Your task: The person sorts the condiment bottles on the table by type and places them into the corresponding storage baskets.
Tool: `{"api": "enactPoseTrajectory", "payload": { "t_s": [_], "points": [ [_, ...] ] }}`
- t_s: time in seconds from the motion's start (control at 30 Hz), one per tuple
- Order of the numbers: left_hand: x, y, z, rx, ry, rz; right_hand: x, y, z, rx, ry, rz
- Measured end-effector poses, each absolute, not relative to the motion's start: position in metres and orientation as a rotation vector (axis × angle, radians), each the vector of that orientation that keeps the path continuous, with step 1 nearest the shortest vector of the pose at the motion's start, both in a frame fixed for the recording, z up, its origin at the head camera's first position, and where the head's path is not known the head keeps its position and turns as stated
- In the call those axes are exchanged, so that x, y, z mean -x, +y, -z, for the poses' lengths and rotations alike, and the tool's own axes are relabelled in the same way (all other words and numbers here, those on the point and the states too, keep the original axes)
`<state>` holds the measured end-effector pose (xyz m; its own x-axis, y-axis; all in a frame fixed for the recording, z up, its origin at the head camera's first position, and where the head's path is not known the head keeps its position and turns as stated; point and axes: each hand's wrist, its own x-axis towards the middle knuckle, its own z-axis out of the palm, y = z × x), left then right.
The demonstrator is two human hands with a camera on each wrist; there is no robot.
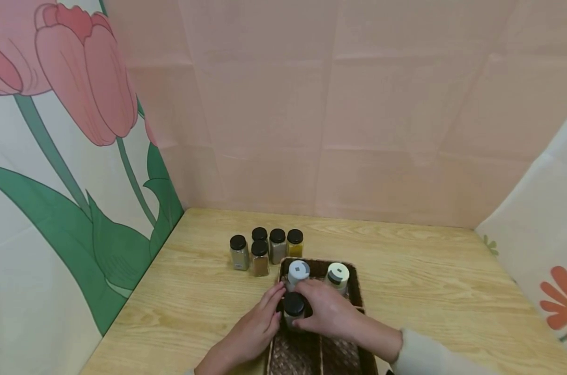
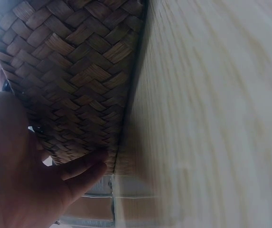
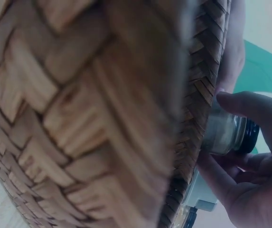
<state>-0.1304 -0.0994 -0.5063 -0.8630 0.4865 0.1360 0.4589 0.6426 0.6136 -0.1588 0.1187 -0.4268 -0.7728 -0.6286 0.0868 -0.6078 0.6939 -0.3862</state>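
Note:
A brown woven basket (image 1: 339, 354) with inner dividers lies lengthwise on the table. My right hand (image 1: 329, 312) grips a glass spice jar (image 1: 294, 304) with a black lid, low in the basket's left side. The right wrist view shows thumb and fingers on either side of that jar (image 3: 223, 130), its base hidden behind the basket wall. Along the left rim is my left hand (image 1: 257, 328); in the left wrist view its extended fingers (image 2: 86, 166) touch the woven outer wall (image 2: 79, 76). Two white-lidded containers (image 1: 299, 270) (image 1: 338, 273) stand in the basket's far compartments.
Several black-lidded spice jars (image 1: 260, 258) stand grouped on the wooden table (image 1: 419, 281), just beyond the basket's far left corner. A pink cloth (image 1: 330, 104) hangs behind the table, a tulip-printed cloth (image 1: 44, 208) at the left and a flower-printed one (image 1: 545, 208) at the right.

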Motion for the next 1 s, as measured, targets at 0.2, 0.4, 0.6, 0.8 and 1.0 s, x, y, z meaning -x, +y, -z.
{"api": "enactPoseTrajectory", "payload": {
  "t_s": [0.2, 0.4, 0.6, 0.8, 1.0],
  "points": [
    [0.1304, -0.0993, 0.5062, -0.8, 2.8, -1.034, 0.1575, 0.1176, 0.4287, 1.031, 2.857, 0.577],
    [0.1307, -0.0991, 0.5071, -0.802, 2.807, -1.021, 0.1571, 0.1173, 0.4308, 1.057, 2.868, 0.558],
    [0.1309, -0.0988, 0.5074, -0.818, 2.823, -1.011, 0.1552, 0.1171, 0.4343, 1.111, 2.915, 0.492],
    [0.131, -0.0984, 0.507, -0.825, 2.83, -1.002, 0.1545, 0.1167, 0.4361, 1.128, 2.929, 0.441],
    [0.1301, -0.0983, 0.5062, -0.814, 2.82, -1.009, 0.1535, 0.1163, 0.4332, 1.113, 2.922, 0.395]
  ]
}}
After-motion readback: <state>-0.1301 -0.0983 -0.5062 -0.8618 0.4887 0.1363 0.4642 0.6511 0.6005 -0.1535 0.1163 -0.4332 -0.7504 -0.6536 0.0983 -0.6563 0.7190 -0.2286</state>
